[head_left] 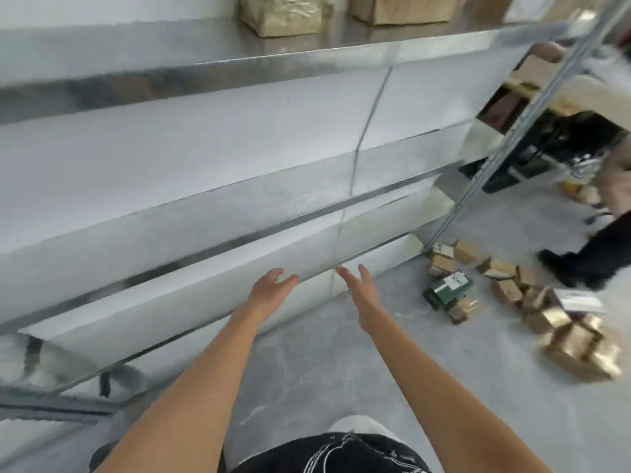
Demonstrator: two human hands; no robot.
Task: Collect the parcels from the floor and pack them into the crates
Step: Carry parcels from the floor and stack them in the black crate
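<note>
Single view only, from a camera worn on the person's head. It looks forward and steeply down along both outstretched forearms, tilted to one side. A metal shelf rack (239, 138) stands close and fills the left and centre; the grey floor (307, 370) lies below. Parcels on the floor (505, 288) sit farther off at right. Wide-angle, blurred

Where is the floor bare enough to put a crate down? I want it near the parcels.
Bare grey floor lies between the metal shelving and the person's arms, under the empty left hand and right hand. It is crowded to the right: brown parcels and a green box litter the floor from the shelf post outward.
</note>
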